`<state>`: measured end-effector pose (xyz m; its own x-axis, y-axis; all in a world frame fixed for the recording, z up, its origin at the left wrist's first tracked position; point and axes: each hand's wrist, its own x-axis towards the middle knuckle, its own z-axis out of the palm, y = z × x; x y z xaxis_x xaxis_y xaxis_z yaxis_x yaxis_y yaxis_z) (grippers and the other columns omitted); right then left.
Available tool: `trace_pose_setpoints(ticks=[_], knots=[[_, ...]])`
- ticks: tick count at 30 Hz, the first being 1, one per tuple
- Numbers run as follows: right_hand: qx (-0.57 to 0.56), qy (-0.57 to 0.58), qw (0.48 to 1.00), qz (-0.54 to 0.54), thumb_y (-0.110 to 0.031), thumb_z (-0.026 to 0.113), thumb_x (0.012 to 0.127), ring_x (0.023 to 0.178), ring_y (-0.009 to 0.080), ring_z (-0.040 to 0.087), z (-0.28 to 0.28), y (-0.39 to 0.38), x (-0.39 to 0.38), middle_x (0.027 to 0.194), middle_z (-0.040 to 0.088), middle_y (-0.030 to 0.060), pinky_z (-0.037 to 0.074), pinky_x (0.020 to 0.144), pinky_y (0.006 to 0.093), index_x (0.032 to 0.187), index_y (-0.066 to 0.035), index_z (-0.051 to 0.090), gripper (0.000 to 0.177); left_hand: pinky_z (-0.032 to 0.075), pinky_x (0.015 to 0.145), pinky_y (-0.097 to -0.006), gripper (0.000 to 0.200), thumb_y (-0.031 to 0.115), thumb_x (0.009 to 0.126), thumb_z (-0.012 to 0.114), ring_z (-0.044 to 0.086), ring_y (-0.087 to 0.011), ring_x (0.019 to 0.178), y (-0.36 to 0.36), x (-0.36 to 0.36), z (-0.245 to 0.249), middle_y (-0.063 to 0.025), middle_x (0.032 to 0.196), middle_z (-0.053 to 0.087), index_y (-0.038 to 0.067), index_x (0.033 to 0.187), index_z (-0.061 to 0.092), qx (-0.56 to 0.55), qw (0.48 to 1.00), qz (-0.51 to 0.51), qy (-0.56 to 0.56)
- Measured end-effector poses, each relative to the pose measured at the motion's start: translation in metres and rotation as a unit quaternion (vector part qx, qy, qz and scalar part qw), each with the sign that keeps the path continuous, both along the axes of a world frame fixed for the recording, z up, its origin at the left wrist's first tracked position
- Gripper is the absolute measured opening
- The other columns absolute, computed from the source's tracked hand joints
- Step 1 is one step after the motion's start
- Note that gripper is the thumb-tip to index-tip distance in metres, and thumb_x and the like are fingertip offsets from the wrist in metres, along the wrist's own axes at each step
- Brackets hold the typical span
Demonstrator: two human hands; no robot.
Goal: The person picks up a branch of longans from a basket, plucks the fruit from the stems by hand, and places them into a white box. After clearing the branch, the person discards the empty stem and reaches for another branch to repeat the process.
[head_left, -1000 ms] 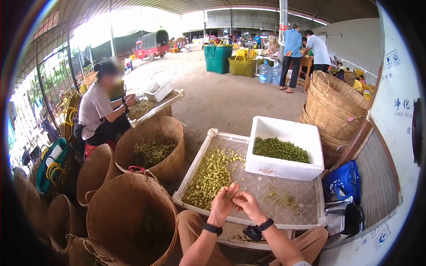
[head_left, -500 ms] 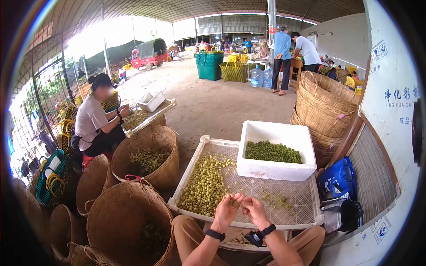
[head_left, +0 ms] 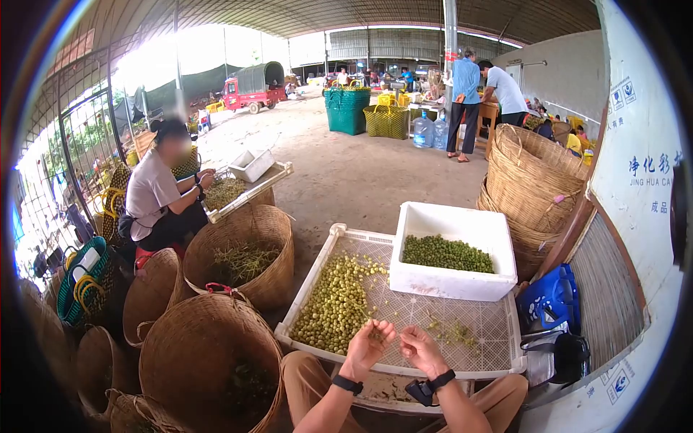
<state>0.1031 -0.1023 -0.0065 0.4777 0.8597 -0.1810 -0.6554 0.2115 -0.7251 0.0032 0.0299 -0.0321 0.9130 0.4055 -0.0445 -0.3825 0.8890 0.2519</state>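
My left hand (head_left: 369, 346) is above the near edge of a white mesh tray (head_left: 404, 310), fingers curled, with something small and greenish in them that I cannot make out. Just to its right, a small gap away, my right hand (head_left: 422, 351) has its thumb and fingertips pinched together. Whatever they hold is too small to tell. Round yellow-green fruits (head_left: 330, 307) are heaped on the tray's left side, beside my left hand. Thin green stems (head_left: 452, 331) lie beyond my right hand. A white foam box (head_left: 455, 287) with smaller, darker green fruits (head_left: 447, 255) rests on the tray's far right.
Woven baskets stand to my left, a large one (head_left: 209, 361) close by and another with stems (head_left: 245, 263) behind it. A seated person (head_left: 155, 191) works beyond them. Stacked baskets (head_left: 534, 180), a blue bag (head_left: 552, 296) and a white panel (head_left: 639, 144) are at the right.
My hands have drawn apart: they were touching at the fingertips, and now a small gap shows between them. The view has shifted slightly.
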Motion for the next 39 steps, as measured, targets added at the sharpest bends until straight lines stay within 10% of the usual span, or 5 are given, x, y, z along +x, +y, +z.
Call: trace_pose_setpoints(ticks=[12, 19, 26, 32, 39], knots=[[-0.019, 0.075, 0.997, -0.014, -0.011, 0.050, 0.086, 0.062, 0.0123, 0.054, 0.036, -0.002, -0.007, 0.074, 0.057, 0.0037, 0.039, 0.050, 0.0249, 0.089, -0.007, 0.053, 0.006, 0.035, 0.095, -0.0385, 0.021, 0.025, 0.095, 0.037, 0.047, -0.0212, 0.114, -0.002, 0.006, 0.026, -0.0061, 0.114, 0.056, 0.010, 0.095, 0.052, 0.036, 0.997, 0.002, 0.068], [-0.142, -0.387, 0.905, -0.100, -0.013, 0.064, 0.080, 0.058, 0.0050, 0.044, 0.024, 0.023, -0.034, 0.064, 0.048, -0.0015, 0.035, 0.049, 0.0213, 0.077, -0.003, 0.054, 0.014, 0.045, 0.089, -0.0351, 0.021, 0.020, 0.094, 0.041, 0.051, -0.0184, 0.106, -0.015, 0.010, 0.023, -0.0065, 0.116, 0.054, 0.006, 0.107, 0.049, 0.040, 0.993, 0.055, 0.095], [-0.196, -0.494, 0.830, -0.173, -0.022, 0.068, 0.076, 0.060, 0.0101, 0.045, 0.000, 0.030, -0.036, 0.062, 0.051, 0.0046, 0.039, 0.053, 0.0284, 0.075, 0.001, 0.053, 0.027, 0.042, 0.090, -0.0376, 0.024, 0.023, 0.093, 0.042, 0.053, -0.0197, 0.099, -0.024, 0.008, 0.018, -0.0061, 0.113, 0.055, 0.005, 0.107, 0.050, 0.071, 0.989, 0.072, 0.111], [-0.165, -0.058, 0.984, -0.024, -0.027, 0.059, 0.085, 0.050, 0.0075, 0.045, 0.011, 0.024, -0.029, 0.059, 0.046, -0.0025, 0.032, 0.041, 0.0206, 0.067, -0.010, 0.051, 0.026, 0.049, 0.067, -0.0265, 0.019, 0.019, 0.093, 0.045, 0.057, -0.0124, 0.080, -0.033, 0.012, 0.022, -0.0061, 0.108, 0.059, 0.004, 0.102, 0.054, 0.133, 0.969, 0.130, 0.165], [-0.094, 0.107, 0.990, 0.006, -0.021, 0.049, 0.089, 0.055, 0.0102, 0.047, -0.011, 0.023, -0.020, 0.067, 0.051, 0.0004, 0.038, 0.046, 0.0230, 0.078, -0.009, 0.053, 0.017, 0.037, 0.043, -0.0157, 0.023, 0.022, 0.092, 0.047, 0.044, -0.0020, 0.053, -0.043, 0.013, 0.027, -0.0009, 0.101, 0.062, 0.005, 0.102, 0.059, 0.233, 0.935, 0.158, 0.217]])
